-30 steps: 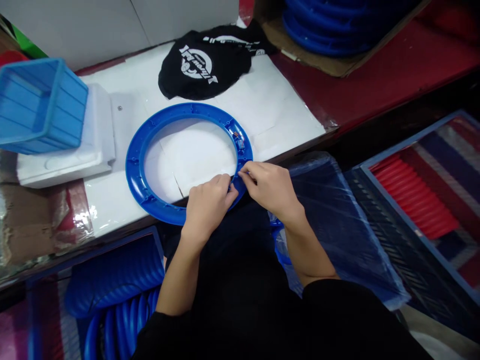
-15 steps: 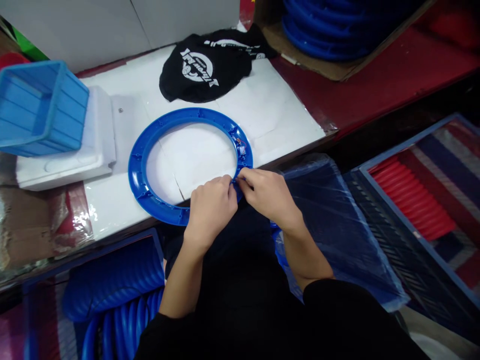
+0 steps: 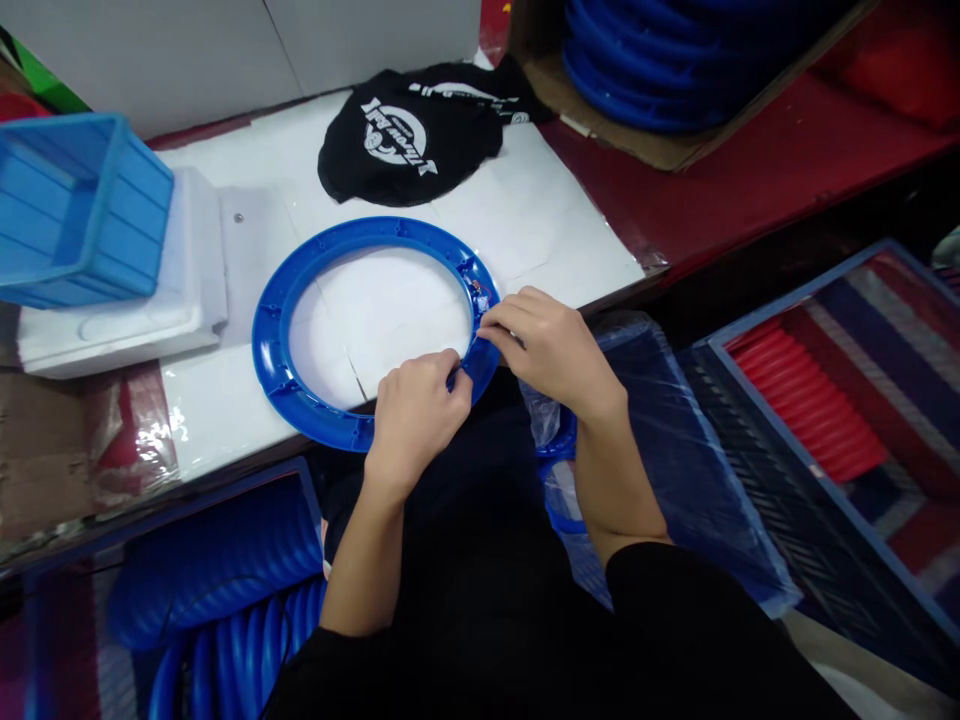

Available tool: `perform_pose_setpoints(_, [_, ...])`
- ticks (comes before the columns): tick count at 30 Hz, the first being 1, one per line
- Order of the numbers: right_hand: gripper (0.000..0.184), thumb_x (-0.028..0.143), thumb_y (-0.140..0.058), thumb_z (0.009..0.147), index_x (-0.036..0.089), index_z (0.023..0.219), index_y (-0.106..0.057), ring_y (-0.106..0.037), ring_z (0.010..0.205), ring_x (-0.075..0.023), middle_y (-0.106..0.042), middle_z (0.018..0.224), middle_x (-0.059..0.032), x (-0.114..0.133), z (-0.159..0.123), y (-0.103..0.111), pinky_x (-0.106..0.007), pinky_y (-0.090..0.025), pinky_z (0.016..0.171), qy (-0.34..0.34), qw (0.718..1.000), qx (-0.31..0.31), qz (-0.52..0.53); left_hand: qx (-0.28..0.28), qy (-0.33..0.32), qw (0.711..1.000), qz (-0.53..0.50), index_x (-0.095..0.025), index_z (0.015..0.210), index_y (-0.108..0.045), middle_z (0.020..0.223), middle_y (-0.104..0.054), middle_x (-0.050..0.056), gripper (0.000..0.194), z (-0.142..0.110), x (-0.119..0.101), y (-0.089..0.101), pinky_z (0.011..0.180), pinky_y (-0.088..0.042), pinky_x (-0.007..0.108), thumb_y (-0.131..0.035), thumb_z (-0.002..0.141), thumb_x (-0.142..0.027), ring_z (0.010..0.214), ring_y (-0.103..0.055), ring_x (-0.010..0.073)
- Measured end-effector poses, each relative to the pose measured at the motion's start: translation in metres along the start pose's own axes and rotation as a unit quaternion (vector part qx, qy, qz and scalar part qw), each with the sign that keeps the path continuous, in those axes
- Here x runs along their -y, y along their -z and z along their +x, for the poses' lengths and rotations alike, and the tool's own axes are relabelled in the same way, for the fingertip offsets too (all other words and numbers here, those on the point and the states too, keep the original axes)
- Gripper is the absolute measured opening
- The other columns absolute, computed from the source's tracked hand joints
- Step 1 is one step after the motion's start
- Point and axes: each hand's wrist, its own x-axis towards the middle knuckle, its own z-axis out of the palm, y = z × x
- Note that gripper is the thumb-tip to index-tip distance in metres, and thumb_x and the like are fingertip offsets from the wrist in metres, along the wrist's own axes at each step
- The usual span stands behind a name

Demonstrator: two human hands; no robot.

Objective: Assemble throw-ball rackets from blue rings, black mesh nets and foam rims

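Observation:
A blue plastic ring [image 3: 274, 345] lies open side up on the white tabletop, its near edge reaching over the table's front. Small ribs and posts line its channel. On the ring's right side sits a small electronic part with thin wires [image 3: 482, 296]. My left hand [image 3: 420, 410] is closed around the ring's near right part. Thumb and fingertips of my right hand [image 3: 544, 345] are pinched together at the right side, just below the wired part. Whatever is between them is too small to make out.
A black printed cloth [image 3: 409, 135] lies behind the ring. At left a blue basket [image 3: 131, 215] rests on a white foam block [image 3: 199, 265]. A carton of blue rings [image 3: 652, 70] stands back right. Crates with blue rings [image 3: 217, 570] and red rings [image 3: 810, 400] flank my body.
My right hand has moved slightly up and right along the ring, away from my left hand. My left hand keeps its hold with the thumb a little lower.

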Motion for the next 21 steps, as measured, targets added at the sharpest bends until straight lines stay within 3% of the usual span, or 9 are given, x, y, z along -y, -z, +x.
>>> perform_pose_setpoints(11, [0.028, 0.026, -0.048, 0.108, 0.02, 0.095, -0.071, -0.057, 0.096, -0.0272, -0.075, 0.094, -0.0102, -0.001, -0.006, -0.015, -0.039, -0.045, 0.083, -0.02, 0.999, -0.014, -0.041, -0.014, -0.014, 1.0, -0.02, -0.023, 0.087, -0.072, 0.089, -0.078, 0.007, 0.026, 0.0, 0.004, -0.004, 0.067, -0.036, 0.036, -0.05, 0.1, -0.025, 0.076, -0.069, 0.024])
perform_pose_setpoints(21, [0.021, 0.026, -0.063, 0.103, 0.023, 0.083, -0.062, -0.057, 0.085, -0.0206, -0.067, 0.081, -0.0013, -0.014, 0.0, -0.01, -0.033, -0.042, 0.081, -0.014, 0.997, -0.009, 0.079, -0.006, -0.029, 0.998, -0.046, -0.023, 0.085, -0.07, 0.085, -0.076, 0.005, 0.024, -0.001, 0.009, -0.003, 0.069, -0.036, 0.035, -0.05, 0.098, -0.025, 0.077, -0.066, 0.0227])
